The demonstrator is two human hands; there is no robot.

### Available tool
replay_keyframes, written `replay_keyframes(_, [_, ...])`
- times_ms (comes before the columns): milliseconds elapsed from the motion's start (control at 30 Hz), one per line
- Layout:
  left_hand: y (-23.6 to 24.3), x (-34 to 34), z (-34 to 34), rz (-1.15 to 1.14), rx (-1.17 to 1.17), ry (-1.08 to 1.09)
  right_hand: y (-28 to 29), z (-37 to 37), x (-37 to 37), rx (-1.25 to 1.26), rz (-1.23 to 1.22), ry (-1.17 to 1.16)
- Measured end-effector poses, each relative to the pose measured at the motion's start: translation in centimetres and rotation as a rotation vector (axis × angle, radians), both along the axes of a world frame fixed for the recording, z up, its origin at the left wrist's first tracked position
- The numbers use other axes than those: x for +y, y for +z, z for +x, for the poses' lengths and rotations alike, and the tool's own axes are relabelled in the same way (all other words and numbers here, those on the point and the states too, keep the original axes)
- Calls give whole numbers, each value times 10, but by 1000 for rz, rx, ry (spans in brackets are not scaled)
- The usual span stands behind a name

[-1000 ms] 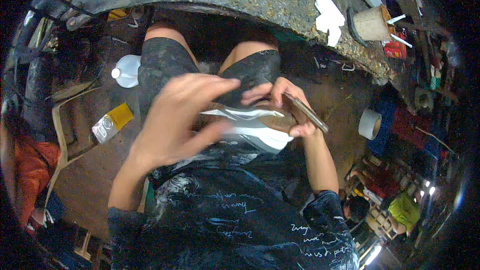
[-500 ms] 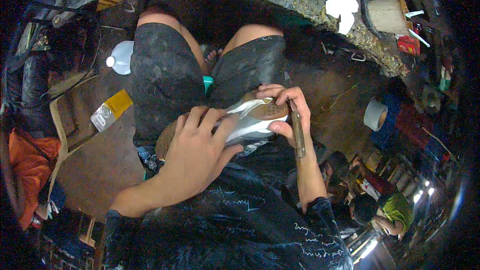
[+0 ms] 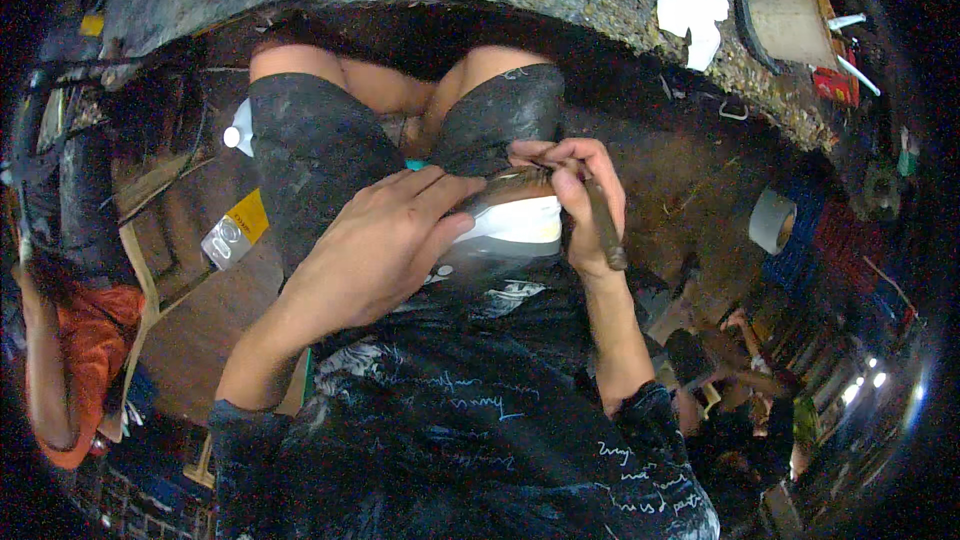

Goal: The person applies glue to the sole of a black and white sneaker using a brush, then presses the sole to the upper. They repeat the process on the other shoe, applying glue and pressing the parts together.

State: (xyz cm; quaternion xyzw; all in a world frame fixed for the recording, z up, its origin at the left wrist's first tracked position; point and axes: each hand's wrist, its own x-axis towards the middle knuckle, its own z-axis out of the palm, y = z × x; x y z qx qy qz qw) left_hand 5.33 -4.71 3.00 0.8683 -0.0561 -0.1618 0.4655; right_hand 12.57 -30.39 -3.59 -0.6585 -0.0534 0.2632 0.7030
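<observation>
Across my lap lies a shoe [image 3: 515,225], turned so that its white and grey side and part of its brown sole show. My left hand [image 3: 395,230] is closed over the shoe's left part and covers much of it. At the shoe's right end is my right hand [image 3: 590,205], with a knife [image 3: 606,227] in its grip. The knife's brown handle runs down along the palm. Its blade is hidden or blurred among the fingers, close to the sole's edge.
A rough stone ledge [image 3: 450,15] curves along the far side, with a white scrap [image 3: 690,5] and a beige container [image 3: 790,25] on it. A tape roll [image 3: 773,223] lies at right, a yellow-grey packet [image 3: 236,230] and a white jug [image 3: 241,128] at left. Other people are at both sides.
The shoe has rolled, so its side faces up more and less of the sole shows. My left fingers have drawn together over it. The knife has tilted in my right hand.
</observation>
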Motion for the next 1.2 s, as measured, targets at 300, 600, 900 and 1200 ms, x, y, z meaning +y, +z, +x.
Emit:
replay_keyframes(300, [17, 17, 16, -130, 98, 45, 50, 0, 24, 214, 372, -90])
replay_keyframes(600, [13, 36, -19, -561, -282, 178, 162, -5, 66, 83, 694, -14])
replay_keyframes(900, [72, 58, -68, -495, -290, 340, 169, -49, 119, -5, 574, 133])
replay_keyframes(1200, [82, 53, -71, -849, 23, 570, 155, 21, 123, -592, -129, 80])
